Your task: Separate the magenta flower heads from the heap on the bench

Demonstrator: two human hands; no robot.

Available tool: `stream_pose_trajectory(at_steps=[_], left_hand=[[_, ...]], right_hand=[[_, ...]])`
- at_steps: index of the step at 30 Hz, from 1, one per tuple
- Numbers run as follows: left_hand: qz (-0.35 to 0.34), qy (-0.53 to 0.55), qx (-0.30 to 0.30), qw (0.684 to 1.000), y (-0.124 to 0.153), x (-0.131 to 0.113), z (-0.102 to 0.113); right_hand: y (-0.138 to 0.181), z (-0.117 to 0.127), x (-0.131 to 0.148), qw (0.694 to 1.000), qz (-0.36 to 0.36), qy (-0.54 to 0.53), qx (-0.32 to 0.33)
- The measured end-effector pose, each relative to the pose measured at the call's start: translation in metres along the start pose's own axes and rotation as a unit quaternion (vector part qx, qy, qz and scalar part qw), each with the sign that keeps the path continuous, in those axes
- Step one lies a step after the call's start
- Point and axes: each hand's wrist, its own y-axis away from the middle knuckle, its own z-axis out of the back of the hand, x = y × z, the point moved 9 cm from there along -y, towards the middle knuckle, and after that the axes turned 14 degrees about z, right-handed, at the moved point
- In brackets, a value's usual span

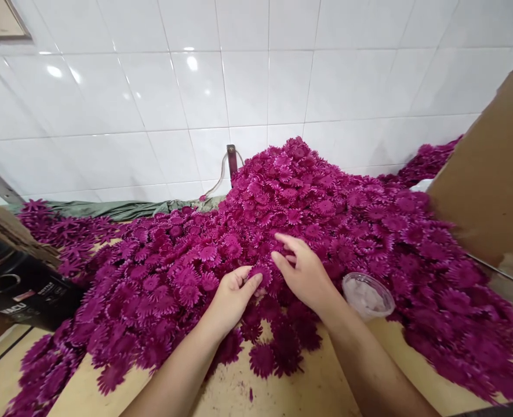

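Note:
A big heap of magenta artificial flower heads (291, 191) spreads over the table in front of me. My left hand (237, 289) pinches one magenta flower head (261, 274) between thumb and fingers at the near side of the heap. Just right of it, my right hand (302, 267) hovers by the flowers with thumb and index finger apart; nothing shows between them. Its other fingers are curled and partly hidden. Several darker flower heads (262, 359) lie loose on the table below my hands. Right of my right wrist stands a clear plastic tub (368, 295) with something whitish inside.
Cardboard (486, 174) rises at the right, with a thin metal rod near its base. A black printed container (25, 284) stands at the left. Behind the heap are a white tiled wall (247, 81), green cloth (108, 209) and a dark upright bracket (232, 161) with a cord.

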Motion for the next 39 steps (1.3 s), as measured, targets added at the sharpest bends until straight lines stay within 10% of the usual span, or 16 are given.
stream_pose_trajectory(at_steps=[12, 25, 39], left_hand=[[0.036, -0.039, -0.032, 0.998, -0.006, 0.011, 0.004], [-0.058, -0.151, 0.005, 0.987, 0.020, -0.008, -0.007], [-0.022, -0.018, -0.020, 0.999, 0.012, -0.006, -0.002]], right_hand=[[0.018, -0.044, 0.006, 0.970, -0.063, -0.206, 0.115], [-0.002, 0.023, -0.040, 0.969, -0.131, -0.122, -0.173], [0.026, -0.037, -0.002, 0.939, -0.144, -0.308, 0.054]])
